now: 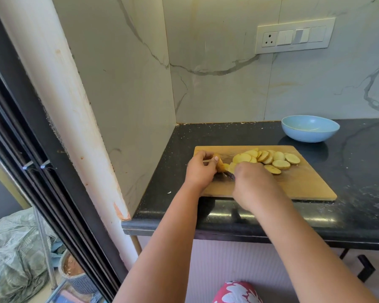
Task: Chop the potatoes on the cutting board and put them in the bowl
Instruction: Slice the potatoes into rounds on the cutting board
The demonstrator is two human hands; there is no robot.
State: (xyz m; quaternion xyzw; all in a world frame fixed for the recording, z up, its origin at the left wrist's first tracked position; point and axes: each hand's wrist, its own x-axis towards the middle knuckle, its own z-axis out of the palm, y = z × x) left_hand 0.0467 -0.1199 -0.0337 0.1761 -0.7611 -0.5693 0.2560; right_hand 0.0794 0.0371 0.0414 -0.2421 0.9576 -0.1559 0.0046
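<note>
Left grip point(200, 168) pinches the uncut potato end point(220, 166) on the wooden cutting board point(304, 184), fingers curled round it. Just right of it, the right grip point(253, 176) is closed round a dark knife point(229, 175), its blade at the potato. Cut slices point(269, 159) fan out beyond the right grip. Farther right, a blue bowl point(310, 130) sits on the black bench point(359, 171).
</note>
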